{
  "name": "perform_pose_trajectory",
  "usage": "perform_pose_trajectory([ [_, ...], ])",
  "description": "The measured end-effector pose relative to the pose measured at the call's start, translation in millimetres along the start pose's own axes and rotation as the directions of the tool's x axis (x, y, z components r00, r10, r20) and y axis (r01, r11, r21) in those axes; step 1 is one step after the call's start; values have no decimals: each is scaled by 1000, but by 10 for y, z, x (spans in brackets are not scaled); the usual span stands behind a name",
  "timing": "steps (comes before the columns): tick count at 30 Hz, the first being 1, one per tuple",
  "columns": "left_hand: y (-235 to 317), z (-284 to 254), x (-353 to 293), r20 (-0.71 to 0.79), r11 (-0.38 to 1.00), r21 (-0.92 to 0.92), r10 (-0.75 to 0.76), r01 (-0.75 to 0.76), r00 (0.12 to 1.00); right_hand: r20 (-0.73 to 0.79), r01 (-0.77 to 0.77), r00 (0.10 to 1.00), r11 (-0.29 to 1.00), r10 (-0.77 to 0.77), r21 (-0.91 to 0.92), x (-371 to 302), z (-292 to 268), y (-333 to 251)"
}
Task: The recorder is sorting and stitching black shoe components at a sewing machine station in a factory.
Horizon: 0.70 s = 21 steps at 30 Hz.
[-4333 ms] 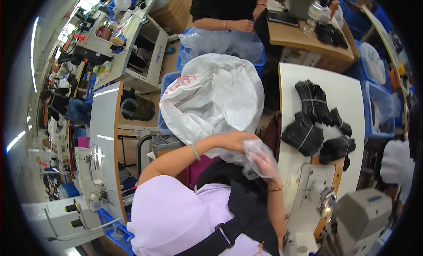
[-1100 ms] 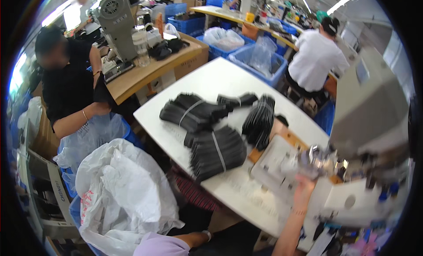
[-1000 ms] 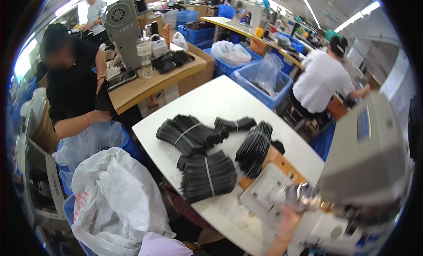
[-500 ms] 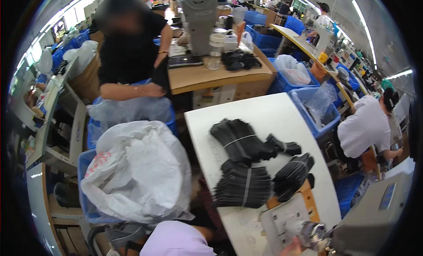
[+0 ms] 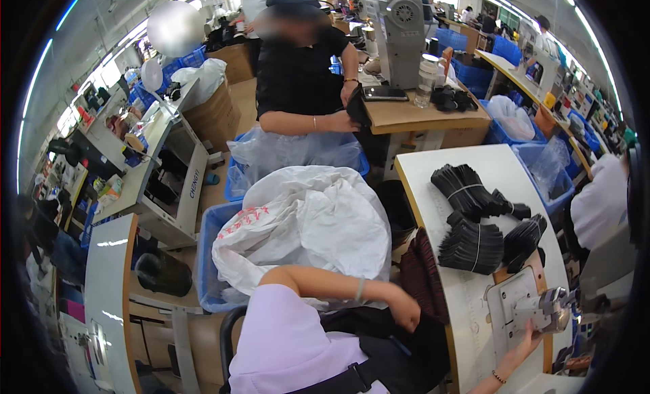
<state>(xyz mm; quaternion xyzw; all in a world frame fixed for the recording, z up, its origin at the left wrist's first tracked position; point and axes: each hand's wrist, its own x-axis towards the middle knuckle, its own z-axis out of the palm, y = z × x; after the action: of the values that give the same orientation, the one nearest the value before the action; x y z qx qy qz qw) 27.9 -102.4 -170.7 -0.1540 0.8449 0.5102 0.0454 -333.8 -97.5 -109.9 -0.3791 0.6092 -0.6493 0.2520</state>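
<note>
A white table [image 5: 423,174], one, stands at the person's right. Left of it, one big white sack [image 5: 332,214] slumps in a blue bin [image 5: 205,262]. One sewing machine [image 5: 504,306] sits on the table's near part; beyond it lie four banded bundles of black pieces [image 5: 472,248], three large and one small. Dark cloth [image 5: 423,340] covers the lap.

Two hands show, well apart. A few seconds ago they were together in clear plastic; now none shows in either. The right hand [image 5: 525,343] is up against the machine's silver end; whether it grips cannot be told. The left hand [image 5: 404,309] has come into view above the cloth, fingers bent downward, grip unclear. So only the right hand is at the machine, and the bundles lie untouched.
</note>
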Motion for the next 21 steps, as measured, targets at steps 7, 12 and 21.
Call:
perform_pose_trajectory([
  [7,408,-957,-1248,-614,921,-348,-363,173,701,154,-20,987,995,35,-99,-749,352,-64],
  [12,95,-1292,-1135,-954,946,-85,-168,313,249,428,182,902,948,-55,-262,-777,835,-407],
  [21,-178,-2147,-775,-835,681,473,144,560,530,793,817,506,484,-340,-314,-453,1456,-820],
])
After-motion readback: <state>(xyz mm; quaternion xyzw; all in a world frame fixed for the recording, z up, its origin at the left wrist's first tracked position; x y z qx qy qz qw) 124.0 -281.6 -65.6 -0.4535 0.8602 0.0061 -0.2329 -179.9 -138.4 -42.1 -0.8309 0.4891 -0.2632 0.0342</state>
